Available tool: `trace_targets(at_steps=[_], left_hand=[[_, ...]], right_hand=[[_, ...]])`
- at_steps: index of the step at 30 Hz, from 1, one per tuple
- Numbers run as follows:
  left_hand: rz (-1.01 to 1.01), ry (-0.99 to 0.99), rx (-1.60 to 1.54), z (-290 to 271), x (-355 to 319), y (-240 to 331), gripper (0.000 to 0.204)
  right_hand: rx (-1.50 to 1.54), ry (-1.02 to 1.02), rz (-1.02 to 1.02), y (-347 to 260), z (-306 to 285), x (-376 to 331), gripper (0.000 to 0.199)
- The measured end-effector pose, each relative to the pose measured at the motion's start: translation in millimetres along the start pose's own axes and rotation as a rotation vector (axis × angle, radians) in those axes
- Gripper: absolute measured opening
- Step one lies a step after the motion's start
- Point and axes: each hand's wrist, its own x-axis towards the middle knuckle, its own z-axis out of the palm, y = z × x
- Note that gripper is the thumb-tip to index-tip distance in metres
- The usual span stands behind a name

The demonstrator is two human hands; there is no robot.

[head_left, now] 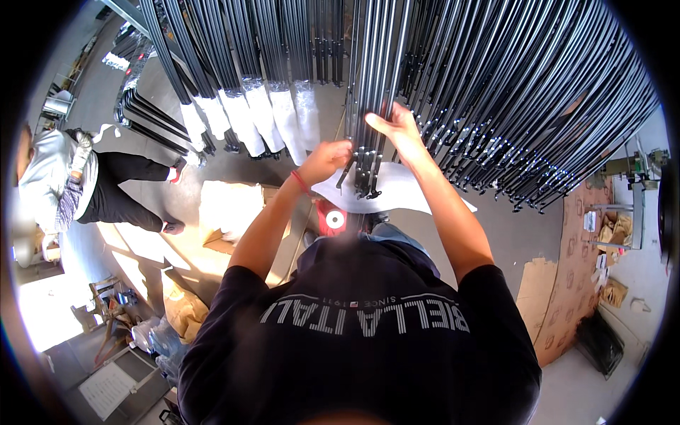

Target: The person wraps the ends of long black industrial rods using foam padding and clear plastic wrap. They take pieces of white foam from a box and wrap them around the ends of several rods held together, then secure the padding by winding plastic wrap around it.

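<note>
A bundle of thin black metal rods (370,78) hangs upright in front of me, its bent lower ends grouped together. My right hand (401,132) is closed around the right side of the bundle, thumb across the front and fingers partly hidden behind. On the left side, my left hand (327,161) is closed with its fingertips against the rods' lower part; what it pinches is hidden. Behind the rod ends and under my hands spreads a white wrapping sheet (393,190), curving out to the right. A red object with a white ring (334,219) shows below the sheet.
Many black rods (510,106) hang in a dense row to the right. Left of my bundle, hanging bundles have white-wrapped ends (244,120). Another person (106,180) stands far left, near a rack of bent rods (152,127). Cardboard (230,212) lies on the floor.
</note>
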Motion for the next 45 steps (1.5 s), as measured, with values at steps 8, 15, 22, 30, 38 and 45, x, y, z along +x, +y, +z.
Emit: trace_targets(at_steps=[8,15,22,30,38,45], left_hand=[[-0.018,0.052,0.084,0.3,-1.8,-16.3,0.018],[0.089,0.269,0.045,19.8,4.6,-14.5,0.019],[0.086,0.372,0.148,28.8,14.1,-2.5,0.017],[-0.001,0.082,-0.211,9.3,20.3,-8.9,0.026],[-0.132,-0.029,-0.112,7.5,26.6,22.7,0.027],[-0.037,0.206,-0.191,16.5,42.8,-4.9,0.023]], right_hand=[[0.107,0.072,-0.029,14.6,6.8,9.7,0.005],[0.088,0.179,0.040,8.2,6.7,6.7,0.002],[0.020,0.188,0.055,10.6,-3.4,5.7,0.001],[-0.346,-0.356,0.156,18.7,-39.7,-29.3,0.042],[-0.956,-0.316,0.133,36.4,-55.8,-48.1,0.019],[-0.897,-0.130,-0.107,62.7,-47.4,-51.2,0.013]])
